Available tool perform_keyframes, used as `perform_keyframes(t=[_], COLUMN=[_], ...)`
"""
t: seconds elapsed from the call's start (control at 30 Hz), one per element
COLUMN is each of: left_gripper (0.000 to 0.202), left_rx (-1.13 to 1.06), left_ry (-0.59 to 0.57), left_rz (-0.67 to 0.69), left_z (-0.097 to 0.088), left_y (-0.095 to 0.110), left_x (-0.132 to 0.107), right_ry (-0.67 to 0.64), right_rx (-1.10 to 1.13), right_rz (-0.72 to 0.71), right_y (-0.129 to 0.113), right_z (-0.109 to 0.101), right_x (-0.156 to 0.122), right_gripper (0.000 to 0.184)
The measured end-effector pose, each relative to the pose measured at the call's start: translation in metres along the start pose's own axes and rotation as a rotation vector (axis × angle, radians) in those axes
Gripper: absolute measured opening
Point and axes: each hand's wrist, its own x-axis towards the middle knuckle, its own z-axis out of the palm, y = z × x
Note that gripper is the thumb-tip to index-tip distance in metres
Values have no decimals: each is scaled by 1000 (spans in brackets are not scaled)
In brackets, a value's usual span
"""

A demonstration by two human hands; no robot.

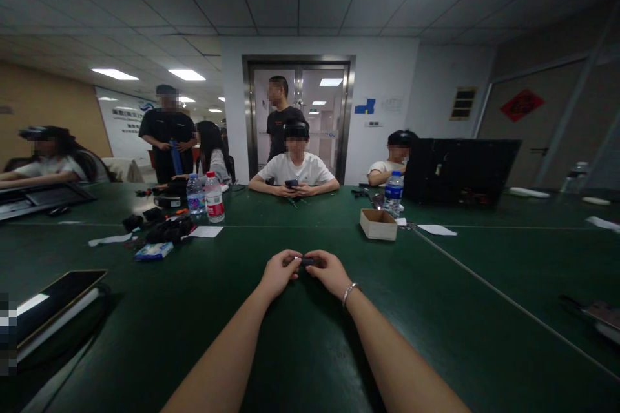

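Observation:
Both my hands meet over the green table (pixel 300 348), pinching one small dark, elongated object (pixel 307 262) between them. My left hand (pixel 281 271) is closed on its left end, thumb and fingers together. At the right end my right hand (pixel 330 272) is closed on the same piece, with a silver bracelet (pixel 349 295) at that wrist. The object is too small and too covered by fingers for me to make out its kind.
An open cardboard box (pixel 378 226) and a blue-capped water bottle (pixel 394 193) stand ahead right. Ahead left are a red-capped bottle (pixel 214 197), a blue-white packet (pixel 154 251) and dark gear (pixel 169 230). A black monitor (pixel 462 171) stands right. Several people sit or stand beyond.

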Motion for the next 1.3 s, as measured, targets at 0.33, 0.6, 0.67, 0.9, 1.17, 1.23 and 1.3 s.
perform_keyframes(t=[0.33,0.6,0.67,0.9,1.17,1.23,1.3], left_gripper=[35,19,18,17,27,34,32], left_rx=[37,46,58,75,56,21,2], left_ry=[19,-14,10,60,36,11,-7], left_rz=[20,13,-1,-20,14,46,55], left_z=[1,0,1,4,2,1,0], left_y=[2,9,9,1,4,5,5], left_x=[-4,-8,-8,-2,-6,-7,-8], right_ry=[-2,-35,-31,-11,1,3,6], right_rx=[32,58,55,2,-4,-4,-1], right_rz=[17,34,27,-5,6,12,12], right_y=[2,1,3,6,2,0,0], right_z=[-1,0,0,0,0,0,0], right_x=[1,1,2,3,1,0,0], right_gripper=[30,30,30,30,29,30,30])
